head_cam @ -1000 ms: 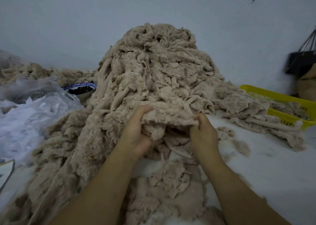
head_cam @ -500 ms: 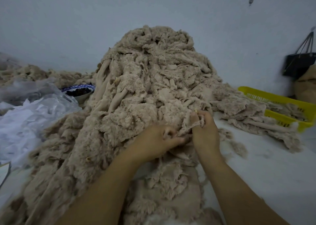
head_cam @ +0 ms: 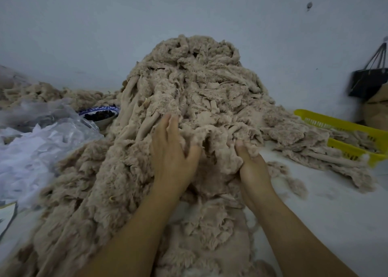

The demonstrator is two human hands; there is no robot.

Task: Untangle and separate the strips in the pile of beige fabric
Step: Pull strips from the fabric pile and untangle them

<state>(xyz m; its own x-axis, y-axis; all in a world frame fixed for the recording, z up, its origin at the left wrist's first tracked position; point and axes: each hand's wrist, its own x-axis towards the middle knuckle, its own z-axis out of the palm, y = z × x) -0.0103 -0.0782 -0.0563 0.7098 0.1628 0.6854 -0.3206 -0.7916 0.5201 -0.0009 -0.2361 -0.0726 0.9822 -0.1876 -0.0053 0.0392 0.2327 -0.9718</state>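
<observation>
Hands low at six o'clock, working the foot of the pile of beige fabric (head_cam: pixel 199 91), which heaps up centre on the tabletop (head_cam: pixel 319 209) towards twelve. There's the left hand (head_cam: pixel 170 150) lying flat, fingers straight, probably pinning the mass, while the right hand (head_cam: pixel 252 169) grips a fold, thumb over, likely to tug strips free. Half a second back the left was pinching a strip beside the right; now it's up at eleven. Beyond, a yellow basket (head_cam: pixel 336 127) at three.
</observation>
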